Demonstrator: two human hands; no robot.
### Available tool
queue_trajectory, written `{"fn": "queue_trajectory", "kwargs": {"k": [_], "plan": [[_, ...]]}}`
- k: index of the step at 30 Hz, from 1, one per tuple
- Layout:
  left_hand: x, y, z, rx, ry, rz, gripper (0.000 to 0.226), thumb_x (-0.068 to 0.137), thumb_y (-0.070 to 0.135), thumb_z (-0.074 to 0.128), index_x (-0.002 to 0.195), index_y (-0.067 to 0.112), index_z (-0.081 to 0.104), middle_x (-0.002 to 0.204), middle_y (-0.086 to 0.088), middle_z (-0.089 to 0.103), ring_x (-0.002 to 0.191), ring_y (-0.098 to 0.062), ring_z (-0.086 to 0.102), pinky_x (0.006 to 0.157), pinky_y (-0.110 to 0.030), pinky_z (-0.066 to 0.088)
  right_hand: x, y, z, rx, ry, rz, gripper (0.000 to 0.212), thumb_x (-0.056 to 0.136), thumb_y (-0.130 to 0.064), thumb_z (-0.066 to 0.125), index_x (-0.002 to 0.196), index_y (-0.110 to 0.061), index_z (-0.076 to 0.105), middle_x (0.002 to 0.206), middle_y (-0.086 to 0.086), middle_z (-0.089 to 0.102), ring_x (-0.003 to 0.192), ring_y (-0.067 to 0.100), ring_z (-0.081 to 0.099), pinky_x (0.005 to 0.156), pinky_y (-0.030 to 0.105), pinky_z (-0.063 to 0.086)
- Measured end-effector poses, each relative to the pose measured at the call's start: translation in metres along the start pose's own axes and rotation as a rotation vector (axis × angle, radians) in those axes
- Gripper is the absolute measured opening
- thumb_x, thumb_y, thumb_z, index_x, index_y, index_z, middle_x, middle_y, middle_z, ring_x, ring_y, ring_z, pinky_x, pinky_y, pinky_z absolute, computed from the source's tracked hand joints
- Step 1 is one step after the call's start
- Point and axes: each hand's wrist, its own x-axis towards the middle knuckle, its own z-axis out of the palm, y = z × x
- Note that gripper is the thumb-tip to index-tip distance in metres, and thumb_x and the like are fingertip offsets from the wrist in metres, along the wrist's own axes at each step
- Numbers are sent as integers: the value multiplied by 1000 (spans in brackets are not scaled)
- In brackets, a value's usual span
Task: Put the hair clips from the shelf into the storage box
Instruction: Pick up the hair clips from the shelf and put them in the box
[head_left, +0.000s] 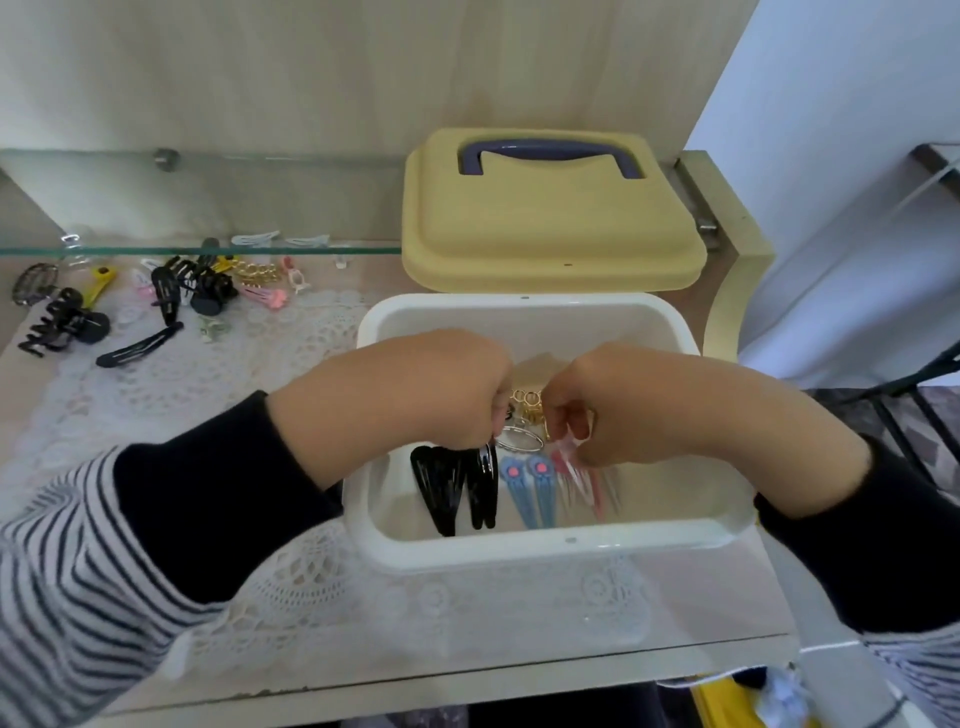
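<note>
An open white storage box (519, 545) stands on the lace-covered shelf. Inside lie black snap clips (441, 488), two blue clips (535, 488) and pink clips (582, 483). Both of my hands reach into the box. My left hand (431, 395) is closed on a black snap clip (487, 462) that hangs down. My right hand (634, 405) pinches a gold chain clip (530, 408), with a silver oval clip (519, 440) just under it. More hair clips (171, 296) lie loose at the shelf's back left.
The box's yellow lid (545, 223) with a purple handle leans behind the box. A glass shelf (197, 249) runs above the loose clips. A black claw clip (62, 322) sits far left. The shelf's front edge (467, 670) is near me.
</note>
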Motion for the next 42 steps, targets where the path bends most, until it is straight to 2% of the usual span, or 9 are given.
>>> {"fn": "queue_trajectory", "kwargs": {"k": [8,14,20,23,26,31,36,39,42], "plan": [[1,-2,6,11,-17,38,28,87,3,50,90,24,68,87,7,64,96,-15,63,72,-24,47,1,-3,7,-27,-54,42,12,77,-23,71,88,-24,68,74,-13,55,77,14,59,66,26,47],[0,-3,10,20,38,20,26,88,5,53,96,27,66,103,5,68,102,-16,61,75,-21,43,-7,-7,-2,-63,-91,84,24,82,-29,69,106,-28,68,81,-13,50,89,14,57,78,25,47],[-12,-7,4,47,170,40,23,92,23,49,107,37,59,109,11,62,104,-15,57,80,-28,44,-16,-11,-18,24,60,103,27,90,-38,56,116,-31,60,99,-14,58,99,9,54,88,28,45],[-24,-13,4,73,355,86,21,95,32,44,111,39,56,108,14,61,106,-10,54,75,-25,37,-19,-15,-23,54,180,87,27,88,-44,54,111,-32,61,96,-18,60,96,8,58,89,33,48],[-41,-23,8,-17,589,173,22,93,34,43,106,38,60,100,15,65,99,-8,58,77,-31,47,-20,-23,-24,144,323,65,25,86,-44,52,106,-32,63,94,-18,61,91,5,60,83,35,51],[-66,-42,9,-131,972,257,22,88,24,49,98,30,68,91,16,67,82,-5,61,65,-31,50,-15,-56,-25,313,625,6,24,87,-36,54,108,-28,63,95,-12,63,88,4,59,80,30,51],[-81,-83,20,-258,1324,133,24,86,7,53,99,20,69,94,14,67,83,0,58,74,-23,48,2,-117,-18,500,918,-99,30,89,-21,56,119,-19,56,101,-3,59,94,12,58,82,32,49],[-84,-112,33,-305,1434,-7,26,86,6,53,103,19,67,96,15,62,79,4,49,71,-9,39,21,-153,-12,536,1010,-139,28,89,-13,55,117,-13,56,102,2,57,90,14,54,77,29,44],[-85,-142,47,-317,1494,-117,27,86,5,53,106,21,64,101,10,63,87,-3,52,72,-12,40,44,-186,-1,503,1120,-149,27,84,-6,54,110,-5,57,99,8,55,86,23,53,73,33,42]]}}
